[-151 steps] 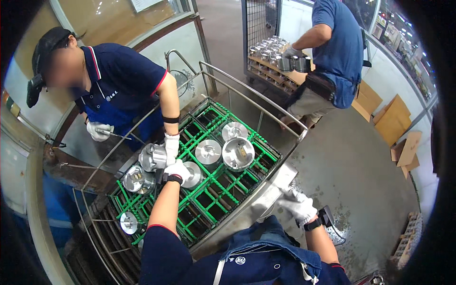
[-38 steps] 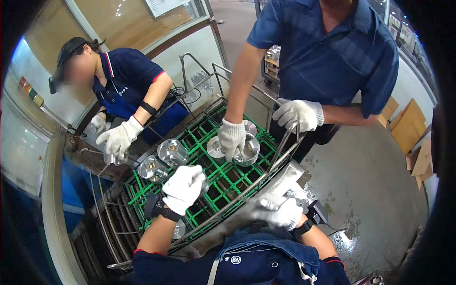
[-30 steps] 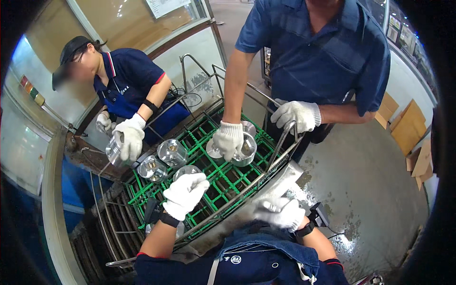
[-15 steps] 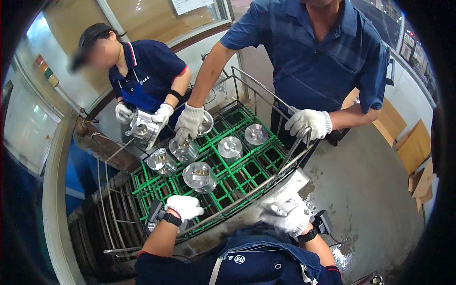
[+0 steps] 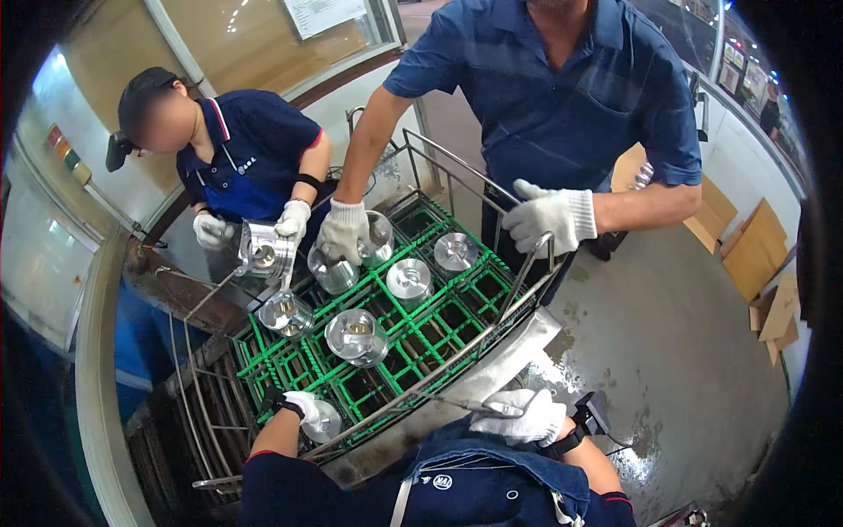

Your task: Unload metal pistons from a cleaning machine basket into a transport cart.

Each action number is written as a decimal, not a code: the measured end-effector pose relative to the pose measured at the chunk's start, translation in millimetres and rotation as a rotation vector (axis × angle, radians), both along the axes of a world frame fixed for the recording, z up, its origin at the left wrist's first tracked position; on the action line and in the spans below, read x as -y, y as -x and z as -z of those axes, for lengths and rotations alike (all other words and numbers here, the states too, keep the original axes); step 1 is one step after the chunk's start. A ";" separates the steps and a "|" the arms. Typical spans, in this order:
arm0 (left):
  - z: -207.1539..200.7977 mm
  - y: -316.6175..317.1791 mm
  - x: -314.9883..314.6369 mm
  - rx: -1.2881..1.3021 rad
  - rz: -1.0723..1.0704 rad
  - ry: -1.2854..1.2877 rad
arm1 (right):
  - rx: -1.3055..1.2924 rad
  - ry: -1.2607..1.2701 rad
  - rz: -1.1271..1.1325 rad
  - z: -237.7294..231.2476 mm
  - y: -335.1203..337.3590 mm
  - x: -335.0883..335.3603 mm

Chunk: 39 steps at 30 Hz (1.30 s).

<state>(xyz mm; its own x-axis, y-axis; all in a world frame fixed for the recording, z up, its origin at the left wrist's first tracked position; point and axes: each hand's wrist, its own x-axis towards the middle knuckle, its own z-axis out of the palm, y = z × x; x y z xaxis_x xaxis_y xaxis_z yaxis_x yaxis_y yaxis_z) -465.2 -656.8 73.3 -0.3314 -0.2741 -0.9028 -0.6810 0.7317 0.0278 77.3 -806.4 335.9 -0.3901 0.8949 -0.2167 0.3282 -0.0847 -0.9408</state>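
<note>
My left hand (image 5: 304, 405), in a white glove, is at the near left corner of the green-coated rack (image 5: 413, 356). It rests against a silver metal piston (image 5: 324, 425), and its fingers look closed round the far side, partly hidden. My right hand (image 5: 531, 419), also gloved, is closed on a slim metal hand tool (image 5: 457, 403) in front of the rack. The tool's thin shaft points left. Several more pistons stand in the rack, among them a piston (image 5: 356, 337) in the middle and a piston (image 5: 409, 280) behind it.
Across the rack, one co-worker's gloved hand (image 5: 342, 234) grips a piston (image 5: 333, 270). A second co-worker at left holds a piston (image 5: 265, 251) in gloved hands. A metal rail (image 5: 439, 386) edges the rack; cardboard (image 5: 757, 250) leans on the right.
My left hand has moved down and left to the near corner piston. My right hand has lowered slightly, and the slim tool shows more clearly. The co-worker's free hand has lifted off the rail.
</note>
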 end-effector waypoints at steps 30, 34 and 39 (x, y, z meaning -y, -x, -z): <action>-256.8 -127.5 45.3 -1.102 1.861 -0.295 | 0.075 -0.248 -0.294 20.4 -10.7 -7.3; -243.2 -120.1 59.2 -0.750 0.792 -1.111 | -0.104 0.055 -0.293 -0.2 5.8 -22.4; -278.8 -190.2 60.9 0.036 -0.019 -1.416 | 0.035 -1.031 -0.220 -1.8 12.7 -30.6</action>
<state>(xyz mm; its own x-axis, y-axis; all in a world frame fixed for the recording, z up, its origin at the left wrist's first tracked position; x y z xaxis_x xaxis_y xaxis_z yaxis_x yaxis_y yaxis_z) -275.0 -717.6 352.1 -0.3093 0.8525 -0.4215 -0.7064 0.0908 0.7019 64.7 -775.8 337.7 -0.5743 0.5628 0.5945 0.2676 0.8154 -0.5134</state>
